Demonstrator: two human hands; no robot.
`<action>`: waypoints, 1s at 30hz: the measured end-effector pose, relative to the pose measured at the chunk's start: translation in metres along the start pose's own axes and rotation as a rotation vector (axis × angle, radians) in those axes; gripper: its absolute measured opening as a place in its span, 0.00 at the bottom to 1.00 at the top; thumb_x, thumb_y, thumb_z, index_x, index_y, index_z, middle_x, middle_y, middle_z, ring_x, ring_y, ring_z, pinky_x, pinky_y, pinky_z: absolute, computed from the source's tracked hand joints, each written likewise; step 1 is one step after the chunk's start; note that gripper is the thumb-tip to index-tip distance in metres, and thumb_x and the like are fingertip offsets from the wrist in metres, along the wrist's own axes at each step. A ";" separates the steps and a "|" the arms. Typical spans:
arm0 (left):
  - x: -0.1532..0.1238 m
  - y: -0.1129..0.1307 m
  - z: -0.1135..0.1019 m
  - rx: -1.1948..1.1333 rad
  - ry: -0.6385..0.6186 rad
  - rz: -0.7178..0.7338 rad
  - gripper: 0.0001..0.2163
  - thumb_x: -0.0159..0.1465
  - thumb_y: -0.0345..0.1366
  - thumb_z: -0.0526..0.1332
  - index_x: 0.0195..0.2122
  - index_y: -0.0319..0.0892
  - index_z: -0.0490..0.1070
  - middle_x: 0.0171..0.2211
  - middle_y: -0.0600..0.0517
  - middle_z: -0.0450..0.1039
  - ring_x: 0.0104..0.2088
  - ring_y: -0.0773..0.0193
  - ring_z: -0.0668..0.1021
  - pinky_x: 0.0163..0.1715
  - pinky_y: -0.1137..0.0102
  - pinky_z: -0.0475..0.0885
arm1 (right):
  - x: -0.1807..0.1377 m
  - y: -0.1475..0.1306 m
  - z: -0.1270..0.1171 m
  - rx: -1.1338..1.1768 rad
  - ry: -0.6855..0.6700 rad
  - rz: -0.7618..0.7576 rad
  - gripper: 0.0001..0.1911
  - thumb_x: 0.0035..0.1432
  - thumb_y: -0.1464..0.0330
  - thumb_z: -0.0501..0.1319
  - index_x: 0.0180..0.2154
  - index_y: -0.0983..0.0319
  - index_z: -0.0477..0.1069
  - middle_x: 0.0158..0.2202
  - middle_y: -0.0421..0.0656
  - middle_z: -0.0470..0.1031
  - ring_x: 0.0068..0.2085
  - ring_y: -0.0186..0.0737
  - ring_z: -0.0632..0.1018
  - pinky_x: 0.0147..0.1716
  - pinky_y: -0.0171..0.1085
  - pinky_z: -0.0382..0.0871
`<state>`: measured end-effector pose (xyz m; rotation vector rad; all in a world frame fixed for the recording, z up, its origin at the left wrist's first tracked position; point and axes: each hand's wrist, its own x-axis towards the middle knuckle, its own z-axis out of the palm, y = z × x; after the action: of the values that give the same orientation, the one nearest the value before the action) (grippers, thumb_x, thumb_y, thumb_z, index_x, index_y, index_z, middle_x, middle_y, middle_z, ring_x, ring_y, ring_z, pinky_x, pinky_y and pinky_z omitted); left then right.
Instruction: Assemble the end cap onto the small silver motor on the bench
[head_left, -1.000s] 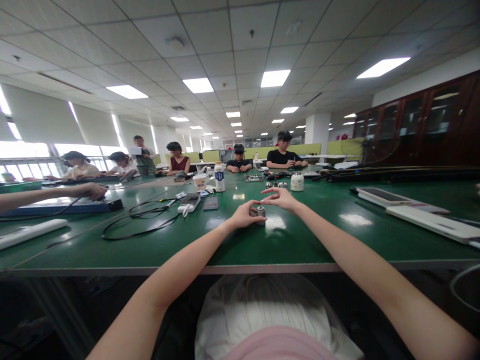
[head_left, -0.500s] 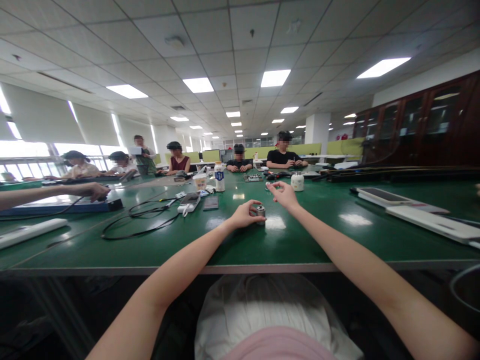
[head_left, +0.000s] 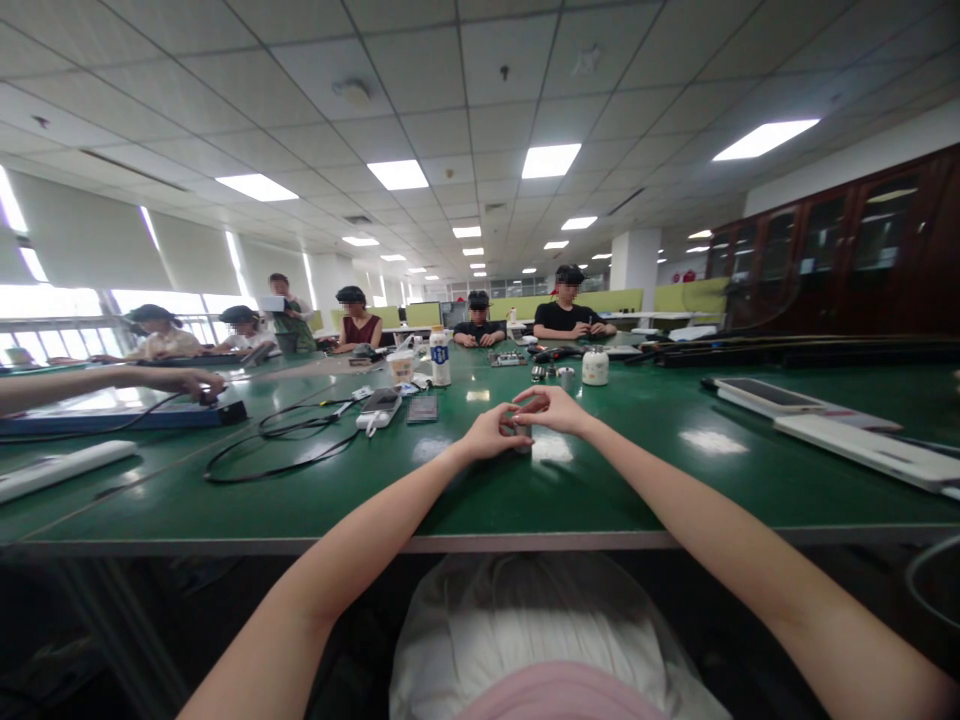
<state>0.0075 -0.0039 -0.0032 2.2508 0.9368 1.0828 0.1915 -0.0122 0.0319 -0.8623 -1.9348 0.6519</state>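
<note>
My left hand [head_left: 489, 432] is wrapped round a small grey metal cylinder [head_left: 523, 436] that stands upright on the green table. My right hand [head_left: 553, 410] is bent over the cylinder's top, its thumb and fingertips pinched close together there. Whatever lies between those fingertips is too small and hidden to make out. Beyond my right hand are small shiny metal parts [head_left: 538, 373], a short metal cylinder [head_left: 566, 377] and a white patterned jar [head_left: 595, 367].
Left of my hands lie a white device [head_left: 379, 408], a black cable [head_left: 281, 470] and a small grey square [head_left: 422, 408]. A white bottle [head_left: 439, 359] and a cup [head_left: 402, 366] stand behind. Flat white devices [head_left: 862, 445] lie right. A co-worker's hand [head_left: 201, 384] reaches in at far left.
My right hand has come back toward me and left, from beside the white jar to the top of the metal cylinder. My left hand has stayed on the cylinder.
</note>
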 end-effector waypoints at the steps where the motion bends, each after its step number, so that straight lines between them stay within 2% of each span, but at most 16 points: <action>1: 0.000 0.000 0.000 -0.001 0.000 -0.001 0.30 0.49 0.38 0.74 0.51 0.38 0.67 0.32 0.50 0.78 0.25 0.67 0.78 0.30 0.71 0.74 | 0.000 0.000 0.000 -0.001 0.000 -0.002 0.18 0.42 0.70 0.75 0.38 0.63 0.77 0.29 0.44 0.83 0.32 0.43 0.83 0.35 0.37 0.78; 8: -0.001 0.001 0.000 -0.003 0.003 -0.012 0.31 0.48 0.39 0.75 0.51 0.38 0.67 0.31 0.51 0.77 0.27 0.65 0.79 0.32 0.69 0.74 | 0.006 0.005 -0.002 -0.002 0.051 0.003 0.19 0.44 0.68 0.74 0.40 0.63 0.76 0.29 0.44 0.83 0.33 0.44 0.83 0.37 0.40 0.79; 13: -0.002 0.004 -0.002 0.029 0.018 -0.023 0.31 0.48 0.41 0.75 0.51 0.39 0.69 0.31 0.51 0.77 0.28 0.64 0.78 0.35 0.68 0.74 | 0.014 0.023 -0.021 -0.019 0.103 0.099 0.18 0.58 0.67 0.67 0.49 0.63 0.70 0.41 0.47 0.79 0.43 0.43 0.80 0.44 0.44 0.76; 16: -0.003 0.006 -0.003 0.040 0.015 -0.025 0.30 0.48 0.40 0.74 0.52 0.39 0.69 0.31 0.51 0.76 0.28 0.64 0.78 0.35 0.68 0.74 | 0.011 0.040 -0.034 -0.061 0.004 0.227 0.13 0.65 0.66 0.61 0.49 0.64 0.69 0.47 0.46 0.74 0.43 0.41 0.78 0.42 0.45 0.75; 21: -0.004 0.007 -0.003 0.042 0.011 -0.035 0.31 0.48 0.42 0.74 0.52 0.39 0.69 0.32 0.51 0.76 0.28 0.64 0.78 0.35 0.67 0.73 | 0.005 0.061 -0.046 -0.084 -0.190 0.406 0.14 0.65 0.65 0.59 0.50 0.63 0.69 0.49 0.46 0.73 0.45 0.42 0.77 0.43 0.45 0.74; 25: -0.002 0.004 -0.002 0.038 0.004 -0.048 0.31 0.48 0.42 0.74 0.52 0.39 0.69 0.32 0.51 0.76 0.29 0.64 0.77 0.35 0.68 0.73 | 0.006 0.070 -0.049 -0.064 -0.216 0.476 0.14 0.65 0.65 0.60 0.51 0.63 0.68 0.50 0.47 0.72 0.46 0.43 0.77 0.44 0.46 0.74; 30: -0.003 0.006 -0.002 0.037 0.002 -0.054 0.31 0.48 0.41 0.74 0.53 0.39 0.68 0.33 0.51 0.76 0.30 0.64 0.77 0.34 0.68 0.73 | 0.006 0.070 -0.045 -0.018 -0.163 0.474 0.15 0.65 0.65 0.59 0.51 0.63 0.68 0.51 0.47 0.72 0.46 0.43 0.77 0.44 0.46 0.74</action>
<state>0.0069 -0.0095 0.0001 2.2408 1.0200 1.0524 0.2505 0.0397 0.0053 -1.3325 -1.8898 1.0090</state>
